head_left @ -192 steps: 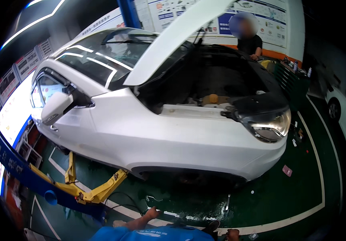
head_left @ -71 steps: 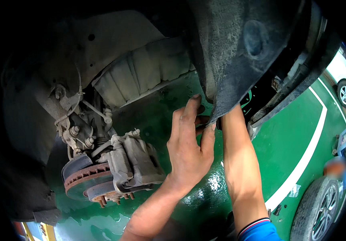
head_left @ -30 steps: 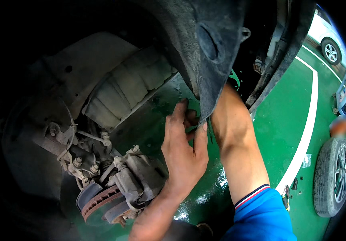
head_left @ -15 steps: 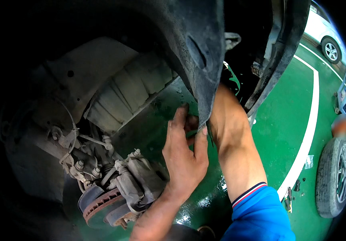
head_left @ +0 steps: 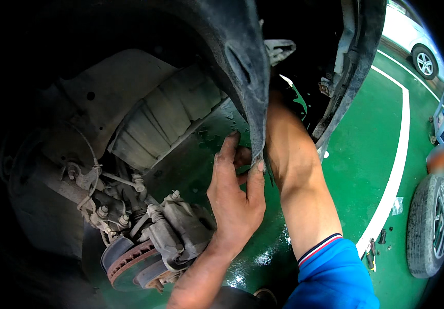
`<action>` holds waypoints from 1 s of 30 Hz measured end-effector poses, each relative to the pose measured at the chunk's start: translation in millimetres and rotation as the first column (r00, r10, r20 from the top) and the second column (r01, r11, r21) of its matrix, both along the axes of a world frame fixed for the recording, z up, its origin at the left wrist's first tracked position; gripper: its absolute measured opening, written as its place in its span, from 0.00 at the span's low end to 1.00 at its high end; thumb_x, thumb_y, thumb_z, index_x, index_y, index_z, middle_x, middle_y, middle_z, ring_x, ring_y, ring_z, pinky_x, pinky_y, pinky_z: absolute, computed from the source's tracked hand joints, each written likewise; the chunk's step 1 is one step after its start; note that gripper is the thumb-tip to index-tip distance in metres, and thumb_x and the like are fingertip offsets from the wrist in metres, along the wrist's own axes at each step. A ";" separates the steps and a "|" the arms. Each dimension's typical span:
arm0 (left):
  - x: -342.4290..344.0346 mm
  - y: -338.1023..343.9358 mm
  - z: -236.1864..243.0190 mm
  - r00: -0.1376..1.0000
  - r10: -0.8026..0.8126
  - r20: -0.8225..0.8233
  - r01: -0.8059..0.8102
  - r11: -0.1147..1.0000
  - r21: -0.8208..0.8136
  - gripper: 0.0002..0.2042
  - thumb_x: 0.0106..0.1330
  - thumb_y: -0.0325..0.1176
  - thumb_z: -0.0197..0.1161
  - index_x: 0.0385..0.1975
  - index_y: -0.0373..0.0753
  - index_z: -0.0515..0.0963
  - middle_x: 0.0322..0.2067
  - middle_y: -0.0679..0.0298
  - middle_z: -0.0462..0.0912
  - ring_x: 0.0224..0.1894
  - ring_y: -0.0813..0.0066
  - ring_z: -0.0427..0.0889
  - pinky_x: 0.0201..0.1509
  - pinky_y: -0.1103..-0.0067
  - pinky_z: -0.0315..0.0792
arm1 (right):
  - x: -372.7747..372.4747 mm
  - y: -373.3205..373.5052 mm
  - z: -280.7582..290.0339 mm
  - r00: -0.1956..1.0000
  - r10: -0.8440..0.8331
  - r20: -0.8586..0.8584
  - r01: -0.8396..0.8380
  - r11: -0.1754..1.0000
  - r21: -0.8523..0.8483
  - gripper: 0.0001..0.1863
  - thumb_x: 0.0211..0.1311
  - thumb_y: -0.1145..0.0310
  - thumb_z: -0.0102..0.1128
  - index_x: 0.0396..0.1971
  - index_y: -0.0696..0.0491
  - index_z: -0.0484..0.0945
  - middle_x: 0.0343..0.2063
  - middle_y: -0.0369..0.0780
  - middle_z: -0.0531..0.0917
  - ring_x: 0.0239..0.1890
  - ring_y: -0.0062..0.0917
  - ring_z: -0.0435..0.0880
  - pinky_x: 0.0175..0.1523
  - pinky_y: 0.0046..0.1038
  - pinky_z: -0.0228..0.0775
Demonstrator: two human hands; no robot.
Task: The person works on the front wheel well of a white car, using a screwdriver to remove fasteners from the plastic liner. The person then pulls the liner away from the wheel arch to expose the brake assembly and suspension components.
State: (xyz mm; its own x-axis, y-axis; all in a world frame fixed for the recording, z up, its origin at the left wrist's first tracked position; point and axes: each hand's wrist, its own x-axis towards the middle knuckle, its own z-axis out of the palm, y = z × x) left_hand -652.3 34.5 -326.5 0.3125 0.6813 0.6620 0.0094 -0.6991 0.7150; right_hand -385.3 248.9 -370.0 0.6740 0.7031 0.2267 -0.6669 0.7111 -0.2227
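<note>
A dark wheel-arch liner (head_left: 242,67) hangs down in the middle of the view, narrowing to a lower tip. That tip is pinched between the thumb and fingers of my left hand (head_left: 239,190). My right forearm, with a blue sleeve, reaches up behind the liner into the dark gap beside the fender edge (head_left: 353,85). The fingers of my right hand are hidden there, so what they touch does not show. Left of my left hand are the brake caliper (head_left: 178,232) and the rusty-edged brake disc (head_left: 131,260).
A link rod (head_left: 119,178) and a cable lie near the caliper. On the green floor (head_left: 358,170) at right, a removed wheel (head_left: 432,226) stands upright, with small tools (head_left: 371,255) nearby. A white car (head_left: 417,36) is parked at the far right.
The liner has been drawn slightly to the left, and the gap behind it looks a little wider. My right forearm has shifted slightly; my left hand still pinches the liner's tip.
</note>
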 end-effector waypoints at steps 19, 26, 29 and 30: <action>-3.2 4.2 -7.1 0.997 0.068 -0.047 -0.063 0.991 0.116 0.25 0.65 0.21 0.62 0.62 0.29 0.65 0.44 0.50 0.76 0.43 0.64 0.81 0.36 0.76 0.83 | -41.6 1.3 30.9 0.994 0.092 -0.056 -0.083 0.987 0.137 0.24 0.64 0.57 0.57 0.56 0.55 0.76 0.53 0.44 0.80 0.54 0.39 0.78 0.62 0.41 0.70; 3.9 0.1 -5.0 0.999 0.050 -0.020 -0.048 0.993 0.110 0.26 0.64 0.21 0.62 0.62 0.32 0.65 0.41 0.52 0.77 0.41 0.66 0.82 0.36 0.76 0.82 | -22.7 0.6 27.6 0.968 0.243 -0.068 -0.228 0.958 0.177 0.32 0.64 0.57 0.60 0.65 0.54 0.67 0.61 0.44 0.74 0.63 0.41 0.71 0.69 0.42 0.62; 1.3 -3.8 -1.1 0.997 0.071 -0.033 -0.066 0.991 0.119 0.26 0.64 0.21 0.62 0.62 0.32 0.65 0.41 0.53 0.77 0.41 0.66 0.82 0.37 0.76 0.81 | -37.5 -9.1 31.5 0.988 0.153 -0.012 -0.151 0.983 0.100 0.32 0.64 0.56 0.60 0.65 0.55 0.68 0.62 0.45 0.73 0.62 0.40 0.72 0.68 0.42 0.63; 1.0 -4.8 0.3 0.997 0.071 -0.032 -0.067 0.991 0.120 0.26 0.64 0.21 0.62 0.62 0.32 0.65 0.41 0.53 0.77 0.40 0.67 0.82 0.37 0.76 0.81 | -34.5 -4.5 28.9 0.991 0.134 0.003 -0.134 0.987 0.091 0.31 0.65 0.56 0.59 0.64 0.55 0.69 0.60 0.45 0.74 0.61 0.40 0.72 0.67 0.42 0.64</action>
